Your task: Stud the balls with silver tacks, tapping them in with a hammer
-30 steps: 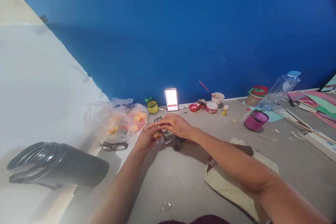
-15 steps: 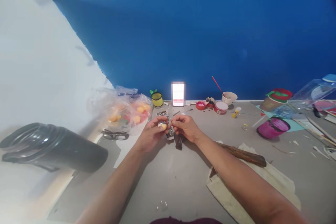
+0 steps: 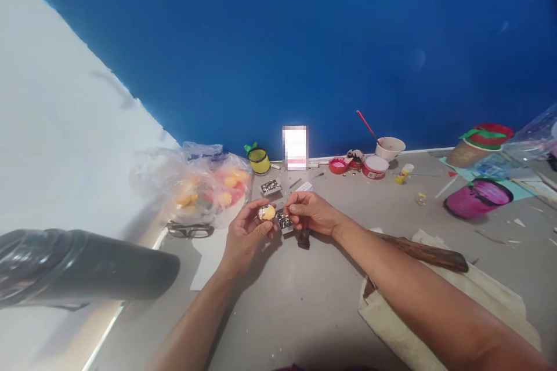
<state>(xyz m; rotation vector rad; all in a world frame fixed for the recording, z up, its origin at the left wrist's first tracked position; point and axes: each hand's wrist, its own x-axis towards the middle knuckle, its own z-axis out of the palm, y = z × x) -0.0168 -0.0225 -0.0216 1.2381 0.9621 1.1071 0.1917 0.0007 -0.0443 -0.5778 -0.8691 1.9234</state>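
Observation:
In the head view my left hand (image 3: 249, 232) is closed around a small rounded, egg-like piece (image 3: 267, 212), pale yellow with dark and silvery bits on its surface. Close beside it, my right hand (image 3: 314, 212) pinches with thumb and forefinger; whatever lies between the fingertips is too small to make out. Under and between the hands sits a small open box (image 3: 285, 221) of shiny silvery bits. A second such box (image 3: 270, 187) lies just beyond. Below my right hand is a small dark brown object (image 3: 303, 239), partly covered by the fingers.
A lit phone (image 3: 296, 148) stands against the blue wall, near a yellow cup (image 3: 259, 161). Glasses (image 3: 190, 230) and a bag of colourful things (image 3: 209, 185) lie left. On the right are a bowl (image 3: 390, 149), a magenta cup (image 3: 477, 199) and a wooden stick (image 3: 429, 253) on cloth.
The egg-like piece has turned in my left hand, so more of its yellow face shows. My right hand stays pinched close by. The camera view has shifted a little.

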